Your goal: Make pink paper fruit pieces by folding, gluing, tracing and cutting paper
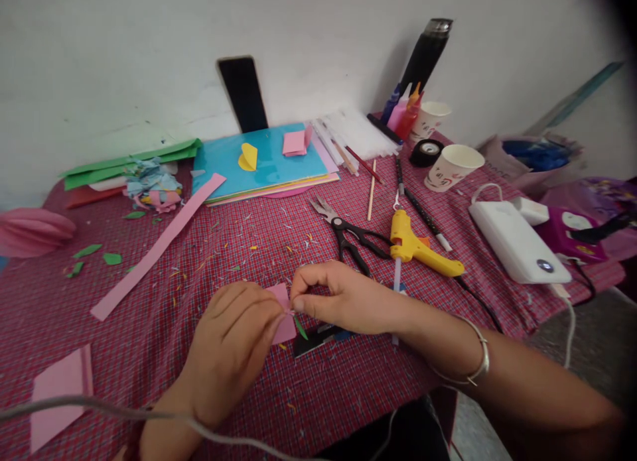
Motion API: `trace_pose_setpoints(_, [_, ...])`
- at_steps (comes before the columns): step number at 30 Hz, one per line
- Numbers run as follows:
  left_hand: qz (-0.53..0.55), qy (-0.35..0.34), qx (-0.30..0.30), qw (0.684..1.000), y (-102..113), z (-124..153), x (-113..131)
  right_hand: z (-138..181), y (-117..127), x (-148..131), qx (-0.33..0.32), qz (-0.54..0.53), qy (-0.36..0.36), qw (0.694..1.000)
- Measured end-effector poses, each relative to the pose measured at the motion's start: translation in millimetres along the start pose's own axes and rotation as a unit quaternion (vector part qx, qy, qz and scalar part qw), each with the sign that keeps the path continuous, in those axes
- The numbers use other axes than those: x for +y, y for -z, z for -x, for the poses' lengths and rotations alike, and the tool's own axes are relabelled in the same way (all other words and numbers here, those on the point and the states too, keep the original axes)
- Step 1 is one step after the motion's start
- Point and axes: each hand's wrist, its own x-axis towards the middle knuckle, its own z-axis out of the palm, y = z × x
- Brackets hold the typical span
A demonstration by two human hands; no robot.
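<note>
My left hand [231, 338] is closed on a small piece of pink paper [283, 329], partly hidden behind its fingers. At the right edge of that paper, my right hand [333, 298] pinches with thumb and index finger. Whatever sits between those two fingertips is too small to make out. A thin green paper scrap [300, 328] shows just below the right fingertips. Under them lies a flat dark object [313, 341], mostly covered. Black-handled scissors [343, 229] rest open just beyond my right hand, beside a yellow glue gun [418, 245] with a glue stick in its back.
A long pink strip [159, 245] and a folded pink sheet [60, 395] lie left. Behind are coloured sheets [219, 159] and a leaning phone [243, 93]. Paper cups [452, 168], black tape [426, 153] and a white power bank [520, 242] stand right. A cable [164, 414] crosses the foreground.
</note>
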Motion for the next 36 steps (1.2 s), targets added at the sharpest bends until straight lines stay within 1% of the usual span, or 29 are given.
trace_pose_setpoints(2, [0.064, 0.088, -0.036, 0.993, -3.4, -2.5, 3.8, 0.2, -2.3, -0.1, 0.014, 0.02, -0.001, 1.0])
trace_pose_setpoints(3, [0.106, 0.133, -0.059, 0.984, -4.9, -3.4, 6.1, 0.3, -3.9, -0.1, 0.024, 0.039, 0.002, 0.999])
trace_pose_setpoints(5, [0.2, 0.219, -0.098, 0.95, -7.2, -4.0, 11.1, 0.2, -7.4, -0.1, 0.052, 0.087, 0.014, 0.995])
trace_pose_setpoints(7, [0.293, 0.309, -0.114, 0.898, -8.8, -2.7, 15.7, 0.0, -9.9, -0.1, 0.08, 0.127, 0.03, 0.988])
trace_pose_setpoints(9, [0.373, 0.395, -0.101, 0.834, -10.3, 0.3, 18.8, -0.5, -9.2, -0.3, 0.112, 0.138, 0.039, 0.983])
trace_pose_setpoints(11, [0.43, 0.457, -0.075, 0.775, -12.1, 4.2, 19.3, -2.0, -4.1, -1.1, 0.146, 0.127, 0.037, 0.98])
trace_pose_setpoints(12, [0.448, 0.475, -0.063, 0.755, -13.2, 6.2, 18.6, -3.6, 0.2, -1.6, 0.155, 0.117, 0.034, 0.98])
trace_pose_setpoints(13, [0.459, 0.487, -0.052, 0.741, -14.4, 7.9, 17.4, -5.9, 5.4, -2.0, 0.157, 0.109, 0.029, 0.981])
trace_pose_setpoints(15, [0.471, 0.494, -0.032, 0.73, -16.9, 10.5, 14.2, -12.8, 17.7, -2.3, 0.148, 0.114, 0.028, 0.982])
trace_pose_setpoints(17, [0.478, 0.49, -0.018, 0.729, -18.2, 11.1, 11.4, -21.3, 30.3, -2.1, 0.131, 0.175, 0.051, 0.975])
trace_pose_setpoints(19, [0.471, 0.485, -0.019, 0.737, -17.1, 9.3, 10.1, -27.7, 39.8, -3.0, 0.106, 0.28, 0.091, 0.95])
trace_pose_setpoints(20, [0.458, 0.483, -0.028, 0.746, -15.5, 7.5, 10.1, -28.9, 42.1, -4.5, 0.098, 0.325, 0.113, 0.934])
trace_pose_setpoints(21, [0.435, 0.478, -0.037, 0.762, -13.4, 5.3, 10.4, -28.6, 42.5, -7.0, 0.093, 0.354, 0.135, 0.921])
trace_pose_setpoints(22, [0.404, 0.47, -0.043, 0.784, -10.9, 2.7, 10.8, -26.8, 40.7, -10.3, 0.094, 0.362, 0.155, 0.914])
trace_pose_setpoints(23, [0.367, 0.457, -0.044, 0.809, -8.4, 0.1, 11.2, -23.8, 36.9, -14.3, 0.097, 0.353, 0.175, 0.914])
trace_pose_setpoints(24, [0.327, 0.44, -0.04, 0.836, -6.2, -2.3, 11.3, -20.1, 31.6, -18.3, 0.085, 0.335, 0.191, 0.919])
trace_pose_setpoints(25, [0.29, 0.422, -0.035, 0.858, -4.6, -4.2, 11.3, -16.5, 25.2, -21.9, 0.071, 0.326, 0.199, 0.921])
trace_pose_setpoints(27, [0.237, 0.389, -0.031, 0.89, -3.5, -6.0, 10.7, -11.1, 11.5, -25.4, 0.053, 0.369, 0.192, 0.908])
trace_pose_setpoints(29, [0.211, 0.373, -0.038, 0.903, -4.8, -5.3, 10.2, -9.8, -0.5, -23.0, 0.064, 0.443, 0.18, 0.876])
trace_pose_setpoints(32, [0.206, 0.367, -0.048, 0.906, -7.5, -3.0, 11.2, -12.4, -10.3, -14.0, 0.082, 0.52, 0.183, 0.83])
trace_pose_setpoints(34, [0.214, 0.368, -0.053, 0.904, -7.6, -2.6, 12.8, -13.4, -11.1, -10.1, 0.085, 0.538, 0.187, 0.818])
trace_pose_setpoints(36, [0.223, 0.368, -0.06, 0.901, -6.1, -3.4, 14.2, -12.6, -9.5, -9.2, 0.082, 0.526, 0.182, 0.826])
